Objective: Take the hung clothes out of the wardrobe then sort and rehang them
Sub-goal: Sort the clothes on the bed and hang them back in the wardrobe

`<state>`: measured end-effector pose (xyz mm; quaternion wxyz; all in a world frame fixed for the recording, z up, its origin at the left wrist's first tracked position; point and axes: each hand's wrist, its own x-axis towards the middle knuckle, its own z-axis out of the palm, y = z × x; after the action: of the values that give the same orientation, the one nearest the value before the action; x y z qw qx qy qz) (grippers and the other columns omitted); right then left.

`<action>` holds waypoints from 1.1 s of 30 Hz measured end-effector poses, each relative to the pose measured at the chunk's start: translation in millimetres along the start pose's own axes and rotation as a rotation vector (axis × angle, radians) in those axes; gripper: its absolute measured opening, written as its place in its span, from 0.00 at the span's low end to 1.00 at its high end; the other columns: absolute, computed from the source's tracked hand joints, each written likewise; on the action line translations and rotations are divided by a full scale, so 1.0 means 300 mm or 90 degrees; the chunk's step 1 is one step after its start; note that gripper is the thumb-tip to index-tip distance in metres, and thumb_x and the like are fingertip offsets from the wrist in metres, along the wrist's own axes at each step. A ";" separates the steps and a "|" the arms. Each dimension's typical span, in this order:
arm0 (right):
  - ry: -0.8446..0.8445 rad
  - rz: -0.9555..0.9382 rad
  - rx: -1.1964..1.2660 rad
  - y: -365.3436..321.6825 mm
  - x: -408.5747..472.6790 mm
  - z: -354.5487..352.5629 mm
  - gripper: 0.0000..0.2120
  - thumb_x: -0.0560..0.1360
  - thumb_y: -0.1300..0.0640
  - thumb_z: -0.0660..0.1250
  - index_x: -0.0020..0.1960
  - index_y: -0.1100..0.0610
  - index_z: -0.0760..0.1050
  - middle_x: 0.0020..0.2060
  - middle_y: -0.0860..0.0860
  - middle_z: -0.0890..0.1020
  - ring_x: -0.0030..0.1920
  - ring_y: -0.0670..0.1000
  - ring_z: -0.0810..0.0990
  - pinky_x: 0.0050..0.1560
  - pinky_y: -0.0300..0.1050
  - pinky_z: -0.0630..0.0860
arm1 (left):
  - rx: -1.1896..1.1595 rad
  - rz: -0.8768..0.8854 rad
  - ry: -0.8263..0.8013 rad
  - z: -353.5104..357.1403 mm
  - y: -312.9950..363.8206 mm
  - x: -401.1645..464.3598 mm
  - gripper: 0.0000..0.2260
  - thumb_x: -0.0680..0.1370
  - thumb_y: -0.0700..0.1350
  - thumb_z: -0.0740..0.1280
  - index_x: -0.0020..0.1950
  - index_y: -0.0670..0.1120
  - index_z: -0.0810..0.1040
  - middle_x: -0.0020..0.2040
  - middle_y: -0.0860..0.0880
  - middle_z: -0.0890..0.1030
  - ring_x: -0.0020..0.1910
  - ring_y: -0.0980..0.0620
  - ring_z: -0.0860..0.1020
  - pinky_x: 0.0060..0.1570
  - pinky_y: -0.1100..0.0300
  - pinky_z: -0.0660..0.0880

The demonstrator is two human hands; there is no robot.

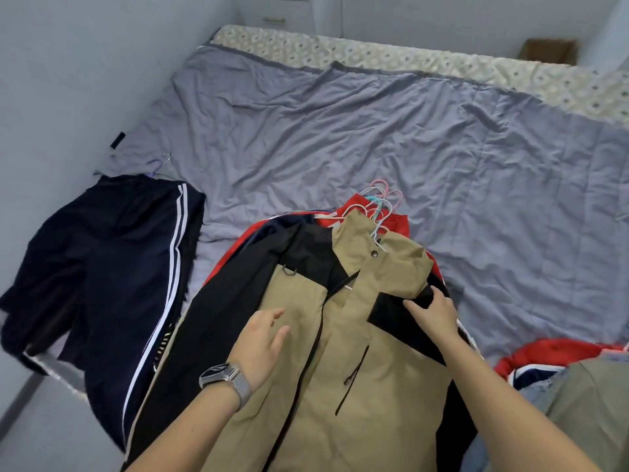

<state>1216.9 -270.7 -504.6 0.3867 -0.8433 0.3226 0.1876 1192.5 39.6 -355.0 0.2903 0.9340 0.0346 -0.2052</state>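
I've got both hands over the clothes pile on the bed (374,131). Left hand (260,344), w/ a metal-band watch (223,376) on the wrist, hovers just above the tan front panel of the tan-and-black jacket (340,352); fingers spread and relaxed, thumb apart, holding nothing. Can't tell if the fingertips actually touch the fabric. Right hand (437,313) is on the jacket's black shoulder patch, near the tan hood: thumb out to the left, fingers curled over the edge of the black fabric, so it's gripping the jacket there.

Jacket lies face up, top of a stack, collar pointing away from me, zip running down the middle. Under it I see red and navy garments (258,233) sticking out at the left edge and near the collar. Bunch of wire hangers (383,202), pink, white and teal hooks, fans out past the collar onto the grey-purple cover.

Left of the stack, apart from it, navy track trousers (112,267) w/ white side stripes lie at the bed's edge by the wall, a purple hanger hook (156,166) showing at their top. Lower right corner: another heap (561,362), red, navy, pale denim and an olive-grey piece. Far side: patterned sheet (374,52) past the cover, a cardboard box (548,51) by the wall.
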 end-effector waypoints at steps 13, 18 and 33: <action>0.099 -0.090 0.313 -0.017 -0.515 -0.126 0.30 0.66 0.42 0.75 0.25 0.55 0.58 0.20 0.47 0.62 0.25 0.49 0.61 0.28 0.43 0.60 | 0.078 0.175 0.207 -0.106 0.062 -0.094 0.29 0.75 0.54 0.65 0.73 0.47 0.62 0.70 0.47 0.68 0.69 0.50 0.65 0.69 0.56 0.60; 0.048 -0.188 0.449 0.068 -0.782 -0.277 0.28 0.58 0.39 0.73 0.22 0.56 0.60 0.19 0.48 0.62 0.22 0.46 0.59 0.23 0.36 0.56 | 0.186 0.323 0.195 -0.190 0.193 -0.196 0.25 0.72 0.63 0.55 0.69 0.61 0.59 0.68 0.56 0.68 0.70 0.54 0.60 0.67 0.44 0.53; 0.110 -0.411 0.087 0.060 -1.739 -0.150 0.09 0.67 0.40 0.72 0.39 0.41 0.74 0.34 0.40 0.82 0.41 0.42 0.80 0.44 0.45 0.76 | 0.006 0.331 0.293 -0.458 -0.206 -1.167 0.12 0.68 0.61 0.55 0.34 0.57 0.72 0.30 0.52 0.74 0.46 0.64 0.70 0.48 0.58 0.54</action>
<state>831.0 -106.2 -190.4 0.4527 -0.8870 0.0821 -0.0390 911.3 186.3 -143.8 0.3130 0.9348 -0.1408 0.0913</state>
